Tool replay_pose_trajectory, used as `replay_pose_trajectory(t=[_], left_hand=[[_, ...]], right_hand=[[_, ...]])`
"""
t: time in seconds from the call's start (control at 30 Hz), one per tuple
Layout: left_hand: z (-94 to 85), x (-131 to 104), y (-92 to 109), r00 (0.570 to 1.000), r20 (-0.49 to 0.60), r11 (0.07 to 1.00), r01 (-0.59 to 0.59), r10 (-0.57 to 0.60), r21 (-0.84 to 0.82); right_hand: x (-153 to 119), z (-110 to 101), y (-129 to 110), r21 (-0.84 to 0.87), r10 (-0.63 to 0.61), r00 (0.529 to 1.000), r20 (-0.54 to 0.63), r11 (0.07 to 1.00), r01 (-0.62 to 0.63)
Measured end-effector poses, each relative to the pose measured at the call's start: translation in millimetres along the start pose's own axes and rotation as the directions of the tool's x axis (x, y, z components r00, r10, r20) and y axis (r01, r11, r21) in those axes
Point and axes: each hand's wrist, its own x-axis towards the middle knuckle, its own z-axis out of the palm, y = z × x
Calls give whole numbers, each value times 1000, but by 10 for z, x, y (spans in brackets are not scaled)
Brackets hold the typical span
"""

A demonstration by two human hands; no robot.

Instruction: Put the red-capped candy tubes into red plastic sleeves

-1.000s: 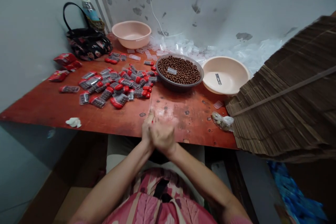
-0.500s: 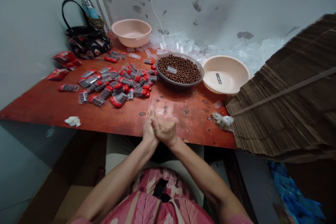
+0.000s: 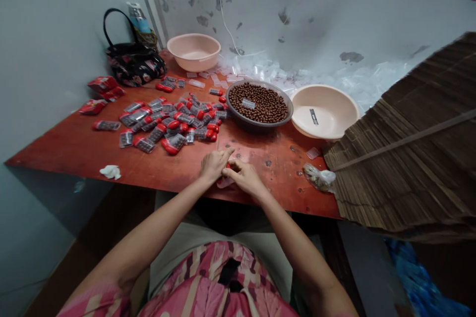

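Observation:
Close together near the table's front edge are my left hand (image 3: 214, 164) and my right hand (image 3: 245, 177). Between them shows a small clear plastic container with a red cap (image 3: 228, 165), mostly covered by my fingers. Both hands are closed around it, and my left index finger points outward. Just beyond lies a pile of similar red-capped containers (image 3: 174, 121) filled with dark balls. A grey bowl of shiny brown balls (image 3: 266, 103) stands ahead, a small clear box (image 3: 248, 103) resting on the balls.
Behind the bowl, clear plastic boxes (image 3: 275, 69) lie heaped along the wall. Peach basins stand at back left (image 3: 194, 54) and right (image 3: 323, 114). Stacked cardboard (image 3: 405, 148) leans in at right beside a small plastic bag (image 3: 319, 177). A handbag (image 3: 136, 64) and crumpled tissue (image 3: 110, 172) are at left.
My hands, pressed together before, have spread slightly apart, and a bit of red now shows between them. The view has shifted a little, so the table sits lower and further right.

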Motion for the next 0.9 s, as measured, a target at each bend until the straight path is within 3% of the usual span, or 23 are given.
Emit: replay_pose_trajectory(t=[0.13,0.23,0.43,0.5,0.57,0.67,0.77,0.83,0.9], left_hand=[[84,213,-24,991,123,998,-60,57,20],[82,307,-90,987,139,997,-79,82,-26],[-243,43,-286,991,-57,991,-127,125,-31],[-448,-126,-444,962,-182,979,-205,205,23],[-705,-296,-669,907,-309,955,-243,286,171],[-1124,-494,-1094,873,-432,899,-16,227,438],[-1420,-589,-1529,831,-552,782,294,75,550],[-1507,-609,-1772,832,-555,745,366,7,557],[-1537,-616,-1941,844,-536,763,344,5,548]], right_hand=[[160,131,133,161,129,992,4,979,-128],[245,239,236,218,189,982,-27,959,-179],[304,419,217,262,220,974,-60,945,-197],[317,450,173,225,233,971,-58,951,-215],[322,471,125,71,201,976,-81,978,-195],[312,489,74,-269,68,989,-130,958,-102],[289,495,68,-404,-10,993,-121,914,-40],[270,494,82,-399,-34,994,-106,917,-11],[249,491,98,-374,-54,993,-109,928,10]])
